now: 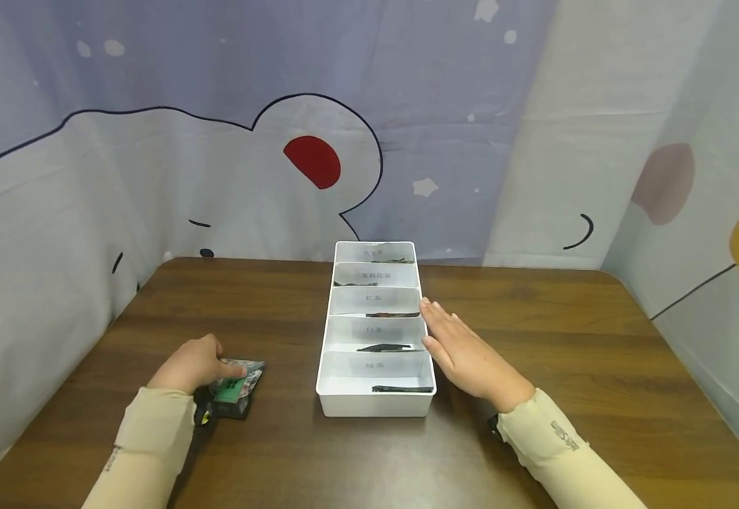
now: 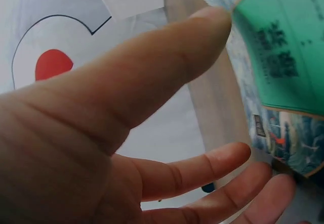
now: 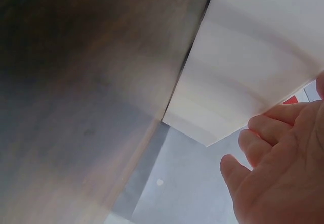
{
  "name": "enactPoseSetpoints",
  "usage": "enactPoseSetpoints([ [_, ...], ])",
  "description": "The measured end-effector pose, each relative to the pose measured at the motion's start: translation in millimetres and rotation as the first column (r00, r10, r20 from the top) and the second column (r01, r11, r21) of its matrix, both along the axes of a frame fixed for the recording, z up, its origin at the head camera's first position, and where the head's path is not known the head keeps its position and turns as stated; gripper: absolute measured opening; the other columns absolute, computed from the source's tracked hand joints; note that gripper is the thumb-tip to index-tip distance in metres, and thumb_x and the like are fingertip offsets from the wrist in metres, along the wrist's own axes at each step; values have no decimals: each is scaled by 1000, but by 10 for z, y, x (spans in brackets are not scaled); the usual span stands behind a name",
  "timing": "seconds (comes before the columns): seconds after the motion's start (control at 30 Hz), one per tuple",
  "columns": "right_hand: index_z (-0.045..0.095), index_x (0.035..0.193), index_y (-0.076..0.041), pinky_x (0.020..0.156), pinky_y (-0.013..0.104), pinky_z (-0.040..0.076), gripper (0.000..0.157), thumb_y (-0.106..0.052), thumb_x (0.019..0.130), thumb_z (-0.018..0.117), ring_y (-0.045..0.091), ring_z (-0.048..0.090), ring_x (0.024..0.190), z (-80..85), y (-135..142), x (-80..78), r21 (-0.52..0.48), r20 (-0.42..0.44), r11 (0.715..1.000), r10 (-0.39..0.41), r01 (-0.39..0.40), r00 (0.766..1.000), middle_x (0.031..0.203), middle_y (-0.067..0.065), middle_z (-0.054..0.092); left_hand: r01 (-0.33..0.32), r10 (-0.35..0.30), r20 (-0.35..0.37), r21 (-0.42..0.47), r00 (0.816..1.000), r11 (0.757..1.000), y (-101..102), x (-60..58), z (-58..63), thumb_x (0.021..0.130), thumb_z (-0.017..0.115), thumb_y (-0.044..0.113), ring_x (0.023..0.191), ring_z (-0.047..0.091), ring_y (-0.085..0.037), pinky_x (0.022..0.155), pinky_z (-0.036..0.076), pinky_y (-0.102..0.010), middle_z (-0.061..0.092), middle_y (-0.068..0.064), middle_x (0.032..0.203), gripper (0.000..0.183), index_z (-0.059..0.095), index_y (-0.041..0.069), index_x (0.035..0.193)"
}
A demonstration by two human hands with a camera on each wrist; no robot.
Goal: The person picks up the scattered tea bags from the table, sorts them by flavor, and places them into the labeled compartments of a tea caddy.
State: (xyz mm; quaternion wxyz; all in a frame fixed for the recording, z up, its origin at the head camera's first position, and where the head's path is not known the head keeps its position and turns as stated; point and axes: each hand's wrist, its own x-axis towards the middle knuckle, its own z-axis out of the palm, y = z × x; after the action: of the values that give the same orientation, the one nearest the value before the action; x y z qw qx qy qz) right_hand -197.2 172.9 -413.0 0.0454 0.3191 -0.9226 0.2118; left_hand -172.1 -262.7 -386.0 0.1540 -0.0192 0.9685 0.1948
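At the left of the table, my left hand [image 1: 189, 365] reaches over a small pile of packets. The top packet [image 1: 232, 388] has a green label, with darker packets [image 1: 234, 410] beneath it. The left wrist view shows my thumb at the edge of the green-labelled packet [image 2: 278, 47], with the other fingers spread apart near its lower edge. My right hand [image 1: 471, 353] lies along the right side of a white divided box [image 1: 374, 406], its fingers extended and fingertips at the rim. In the right wrist view these fingers lie along the top edge of the box wall [image 3: 238, 72].
Several compartments run in a row through the box, each with printed characters and the dark edge of a flat packet [image 1: 401, 389] showing. Brown wood-grain table [image 1: 267, 466] surrounds the box. Behind hangs a printed curtain [image 1: 445, 141] that meets the table's back edge.
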Motion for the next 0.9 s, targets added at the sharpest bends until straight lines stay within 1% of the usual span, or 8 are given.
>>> enactPoseSetpoints([
  [0.17,22,160,1,123,53,20,60,-31,111,37,34,21,153,-5,7,10,-13,21,1000,4,-4,1000,167,13,21,-5,6,25,-25,1000,1000,3,-14,-57,85,82,41,102,61,-50,87,52,-58,61,-38,110,77,52,-23,115],
  [0.27,21,160,0,123,54,20,60,-32,112,36,34,20,153,-23,14,20,-16,33,1000,4,-3,999,167,12,20,-21,22,34,-28,999,999,16,-15,-62,85,82,40,100,61,-46,87,52,-57,62,-34,107,74,52,-22,113],
  [0.37,21,160,0,123,54,20,60,-32,112,35,33,19,154,-35,15,24,-16,35,1000,3,-3,999,167,13,20,-34,35,33,-13,999,999,16,-15,-67,85,82,37,95,61,-42,85,52,-55,63,-30,104,69,54,-20,111],
  [0.43,21,160,1,122,54,20,60,-31,112,36,34,19,153,-36,15,22,-19,29,1000,4,-3,1000,167,13,20,-44,44,29,10,999,999,9,-21,-71,85,82,36,89,59,-36,80,53,-50,63,-26,100,63,58,-18,107],
  [0.53,22,159,2,122,55,21,59,-30,112,37,35,21,153,-38,16,16,-22,9,1000,7,-7,1000,166,15,22,-50,49,11,53,999,997,-12,-33,-85,86,82,32,80,54,-27,71,49,-40,61,-15,90,47,62,-9,95],
  [0.63,23,159,3,121,56,22,59,-29,111,37,36,22,152,-38,15,12,-23,-5,1000,10,-11,1000,165,17,23,-41,40,7,104,999,994,-45,-42,-109,89,78,26,74,51,-23,65,45,-35,55,-8,83,35,59,-2,88],
  [0.73,23,159,3,122,56,22,59,-29,111,37,37,23,152,-28,13,13,-18,-10,1000,10,-10,1000,165,17,24,-29,30,1,159,1000,987,-68,-56,-122,93,72,18,71,52,-22,62,46,-34,56,-7,82,25,58,-2,90],
  [0.9,23,159,1,123,52,19,59,-31,112,36,32,21,153,2,17,16,14,-11,1000,-6,6,1000,166,13,23,-21,27,-22,242,999,970,-64,-80,-113,95,65,9,76,57,-22,64,55,-35,58,-9,84,13,62,-4,96],
])
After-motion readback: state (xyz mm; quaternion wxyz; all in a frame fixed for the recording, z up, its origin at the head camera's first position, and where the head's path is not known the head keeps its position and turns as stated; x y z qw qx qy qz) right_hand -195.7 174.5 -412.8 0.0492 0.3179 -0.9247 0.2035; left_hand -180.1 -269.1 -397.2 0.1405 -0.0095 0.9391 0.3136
